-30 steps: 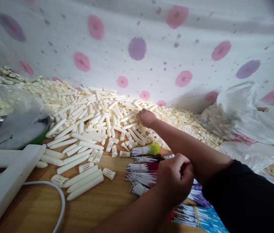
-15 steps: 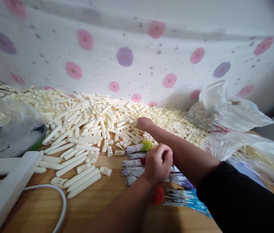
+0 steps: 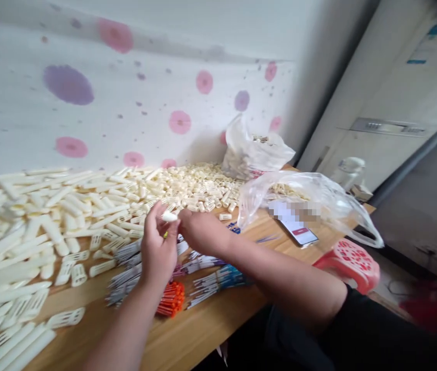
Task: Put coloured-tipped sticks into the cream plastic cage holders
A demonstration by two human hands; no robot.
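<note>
My left hand [image 3: 160, 245] is closed around a small cream plastic piece [image 3: 169, 217], its rounded end showing between thumb and fingers. Right beside it, my right hand [image 3: 201, 230] has its fingers curled in at the end of that piece; whatever they pinch is hidden. Below both hands lie bundles of thin white sticks [image 3: 125, 281] with coloured ends, one of them an orange-red bundle [image 3: 172, 299] and another a blue bundle [image 3: 218, 281]. Slotted cream plastic sleeves [image 3: 78, 274] are scattered left of my left hand.
A heap of cream plastic tubes [image 3: 54, 226] covers the table's left side. Further back stand a filled white plastic bag [image 3: 247, 154] and a clear bag [image 3: 255, 198]. A phone [image 3: 301, 234] lies at the right, above a red stool [image 3: 352, 263]. A tall white cabinet-like appliance [image 3: 388, 103] stands beyond.
The view has swung right, bringing the phone, stool and appliance into sight. My right hand has come back from the heap to meet my left hand, where a cream piece now shows.
</note>
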